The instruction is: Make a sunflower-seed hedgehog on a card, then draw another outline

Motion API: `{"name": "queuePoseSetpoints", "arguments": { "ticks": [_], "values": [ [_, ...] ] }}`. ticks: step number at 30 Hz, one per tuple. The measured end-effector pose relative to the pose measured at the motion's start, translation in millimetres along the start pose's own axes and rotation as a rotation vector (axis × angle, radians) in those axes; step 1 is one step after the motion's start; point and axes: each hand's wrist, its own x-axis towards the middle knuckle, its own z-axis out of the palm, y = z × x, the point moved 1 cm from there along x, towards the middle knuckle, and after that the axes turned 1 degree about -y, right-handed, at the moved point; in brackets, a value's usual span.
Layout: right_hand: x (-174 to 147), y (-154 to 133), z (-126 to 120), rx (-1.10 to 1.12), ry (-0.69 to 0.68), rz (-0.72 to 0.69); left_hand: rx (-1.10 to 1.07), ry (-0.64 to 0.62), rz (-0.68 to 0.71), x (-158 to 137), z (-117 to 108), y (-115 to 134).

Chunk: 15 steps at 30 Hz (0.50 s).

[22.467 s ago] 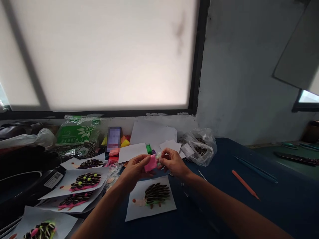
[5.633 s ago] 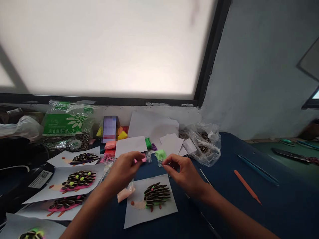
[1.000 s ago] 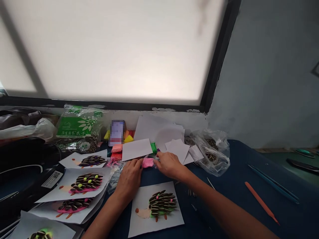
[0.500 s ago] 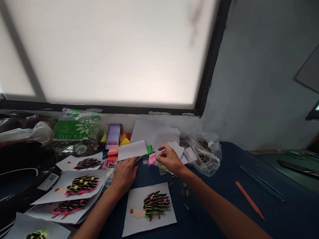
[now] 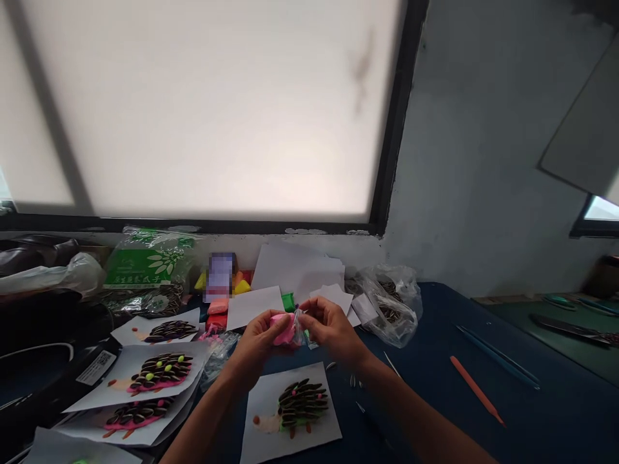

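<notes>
Between my two hands is a lump of pink modelling clay (image 5: 283,328) in a clear plastic bag (image 5: 298,327). My left hand (image 5: 258,341) closes round the clay side, thumb on top. My right hand (image 5: 331,327) pinches the bag's gathered end. Just below them on the dark blue table lies a white card (image 5: 261,444) with a hedgehog (image 5: 302,406) made of clay and sunflower seeds; it has green clay under the seeds and small pink dots among them.
More seed-hedgehog cards (image 5: 162,370) overlap at left. Behind are a green seed bag (image 5: 145,261), white paper (image 5: 300,267), red clay (image 5: 217,322) and a clear bag of seeds (image 5: 389,309). An orange clay tool (image 5: 476,390) and blue tweezers (image 5: 498,357) lie at right.
My left hand has risen from the table and come to the pink clay. Both hands have met around its bag, drawn slightly nearer me. The view has shifted a little.
</notes>
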Motion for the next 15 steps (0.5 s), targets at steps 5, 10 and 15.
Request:
{"name": "queuePoseSetpoints", "arguments": {
  "ticks": [5, 10, 15],
  "values": [
    [-6.2, 0.3, -5.3, -0.051, -0.036, 0.077, -0.030, -0.021, -0.010, -5.2, 0.5, -2.5],
    [-9.6, -3.3, -3.4, -0.112, -0.128, 0.117, -0.028, -0.052, 0.010, -5.3, -1.9, -7.5],
    [-10.1, 2.1, -0.1, -0.194, -0.067, 0.078, -0.018, -0.080, -0.004, -4.9, -1.8, -7.7]
  ]
}}
